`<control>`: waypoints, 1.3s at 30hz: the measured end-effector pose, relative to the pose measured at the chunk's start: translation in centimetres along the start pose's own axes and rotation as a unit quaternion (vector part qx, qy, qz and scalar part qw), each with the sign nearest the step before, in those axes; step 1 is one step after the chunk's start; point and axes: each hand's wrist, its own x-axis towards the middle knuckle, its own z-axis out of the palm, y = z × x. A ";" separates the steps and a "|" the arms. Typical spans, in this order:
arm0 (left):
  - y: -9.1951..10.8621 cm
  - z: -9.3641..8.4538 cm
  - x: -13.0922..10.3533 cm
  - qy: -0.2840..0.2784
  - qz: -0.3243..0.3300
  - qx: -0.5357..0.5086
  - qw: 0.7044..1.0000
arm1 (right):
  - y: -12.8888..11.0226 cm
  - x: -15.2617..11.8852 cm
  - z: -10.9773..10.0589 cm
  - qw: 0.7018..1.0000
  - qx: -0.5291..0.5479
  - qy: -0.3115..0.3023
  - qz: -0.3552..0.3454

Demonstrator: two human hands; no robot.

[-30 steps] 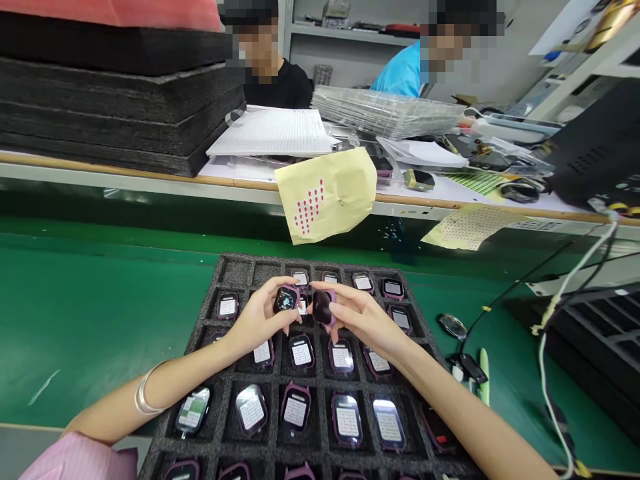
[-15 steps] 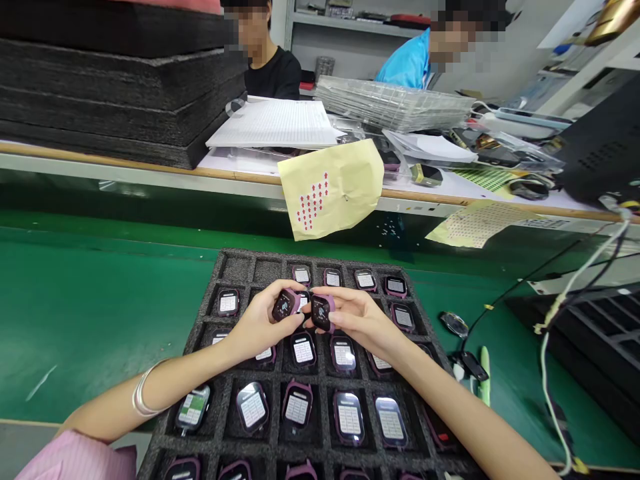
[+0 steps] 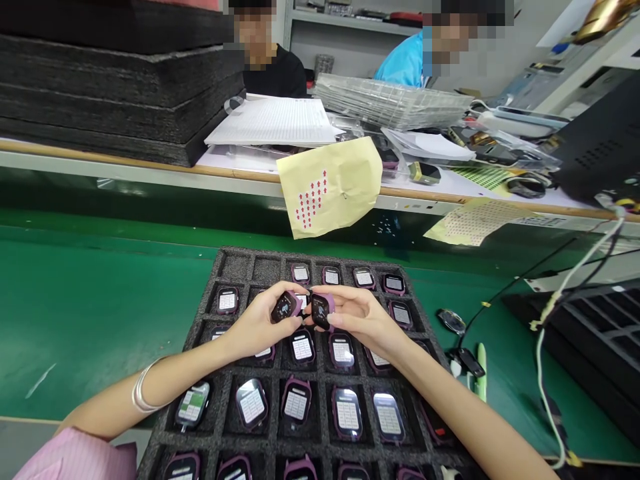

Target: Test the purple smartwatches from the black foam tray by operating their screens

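Observation:
Two purple smartwatch bodies without straps are held side by side over a black foam tray (image 3: 320, 375). My left hand (image 3: 260, 319) grips one smartwatch (image 3: 285, 307) between thumb and fingers, its dark screen lit with a small pattern. The other smartwatch (image 3: 320, 311) is pinched in my right hand (image 3: 364, 319), its dark screen also turned up toward me. Below and around my hands, many more watches lie face up in the tray's compartments, most showing white grid screens; one watch (image 3: 193, 404) at the left has green on its screen. My forearms hide some compartments.
Behind the tray, a raised shelf edge carries stacked black foam (image 3: 110, 100), papers (image 3: 275, 121) and clear plastic trays (image 3: 390, 100). A yellow sticker sheet (image 3: 330, 187) hangs from it. Cables (image 3: 545, 347) and a green-handled tool (image 3: 481, 370) are at right. Two people sit beyond.
Both hands keep their hold on the two smartwatches, nearly still. The camera view shifts very slightly. The person in black behind the shelf has moved a little to the right.

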 end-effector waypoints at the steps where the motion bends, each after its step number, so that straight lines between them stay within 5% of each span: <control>1: 0.0 0.0 0.0 -0.002 -0.001 0.001 1.000 | 0.0 0.0 0.0 1.000 -0.004 0.001 0.003; 39: 0.9 -0.3 0.0 0.017 0.021 0.059 0.998 | -0.2 -0.4 0.5 0.999 -0.036 0.021 0.008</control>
